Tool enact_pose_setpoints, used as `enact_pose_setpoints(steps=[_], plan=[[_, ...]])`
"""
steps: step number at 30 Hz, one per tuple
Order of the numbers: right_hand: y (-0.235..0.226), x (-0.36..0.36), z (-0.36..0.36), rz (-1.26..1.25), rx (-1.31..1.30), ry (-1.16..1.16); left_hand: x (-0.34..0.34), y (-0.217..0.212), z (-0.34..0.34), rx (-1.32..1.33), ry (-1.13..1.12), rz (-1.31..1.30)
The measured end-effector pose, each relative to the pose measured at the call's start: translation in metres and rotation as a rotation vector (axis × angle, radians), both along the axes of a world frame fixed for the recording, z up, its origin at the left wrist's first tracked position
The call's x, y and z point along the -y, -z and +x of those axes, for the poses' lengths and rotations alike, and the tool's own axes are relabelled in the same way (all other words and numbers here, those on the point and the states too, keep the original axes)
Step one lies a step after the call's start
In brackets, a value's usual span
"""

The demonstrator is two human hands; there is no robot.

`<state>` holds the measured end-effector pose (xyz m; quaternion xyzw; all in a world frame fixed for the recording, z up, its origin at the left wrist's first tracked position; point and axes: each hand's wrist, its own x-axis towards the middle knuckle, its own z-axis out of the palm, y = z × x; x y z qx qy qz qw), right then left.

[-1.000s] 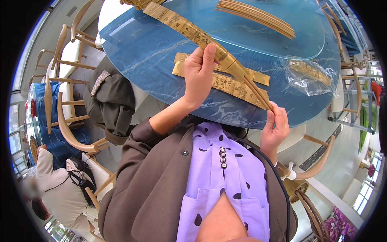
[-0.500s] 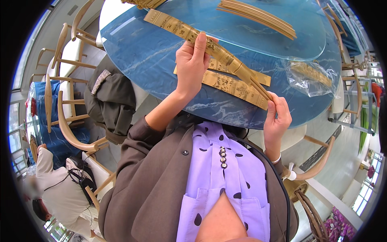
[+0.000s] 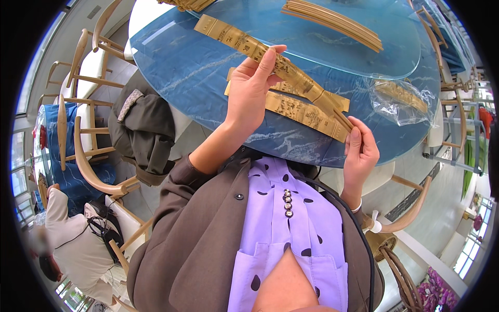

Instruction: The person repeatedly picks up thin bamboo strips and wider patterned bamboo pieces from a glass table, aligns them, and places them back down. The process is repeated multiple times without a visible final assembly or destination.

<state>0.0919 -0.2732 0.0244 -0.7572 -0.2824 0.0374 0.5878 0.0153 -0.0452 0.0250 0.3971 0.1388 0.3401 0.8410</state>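
Observation:
Over the table's near edge, my left hand (image 3: pixel 248 96) pinches a long gold paper chopstick sleeve (image 3: pixel 223 35) near its middle. A pair of wooden chopsticks (image 3: pixel 343 120) pokes out of the sleeve's lower right end. Fingers and thumb of my right hand (image 3: pixel 362 151) are closed on the tips of these chopsticks. Beneath the held sleeve, more gold sleeves (image 3: pixel 306 115) lie on the blue marbled tabletop (image 3: pixel 291 143), partly covered by it and by my left hand.
Loose wooden chopsticks (image 3: pixel 332 23) lie bunched on the glass turntable (image 3: pixel 400 60). At the right is a clear plastic bag (image 3: pixel 400 101) with gold sleeves inside. A gold bundle (image 3: pixel 189 4) sits at the far edge. Wooden chairs (image 3: pixel 86 156) and a seated person (image 3: pixel 83 244) are left.
Less of the chopsticks shows outside the sleeve now. The sleeve and my left hand have shifted slightly right and down, toward my right hand, which has moved only a little.

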Motion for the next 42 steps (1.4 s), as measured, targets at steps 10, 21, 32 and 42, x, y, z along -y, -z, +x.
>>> enact_pose_setpoints(steps=[10,21,32,42], plan=[[0.008,0.002,-0.015,0.149,-0.064,0.074,0.013,0.004,-0.002,-0.019,-0.043,0.001],[-0.001,-0.002,-0.007,0.151,-0.223,-0.054,0.007,0.004,-0.004,-0.070,-0.030,0.092],[0.000,-0.013,-0.019,0.042,0.294,-0.260,0.001,0.000,0.008,-0.157,-0.101,0.111],[-0.003,-0.035,-0.029,-0.020,0.723,-0.262,0.002,-0.010,0.025,-0.023,0.078,-0.115]])
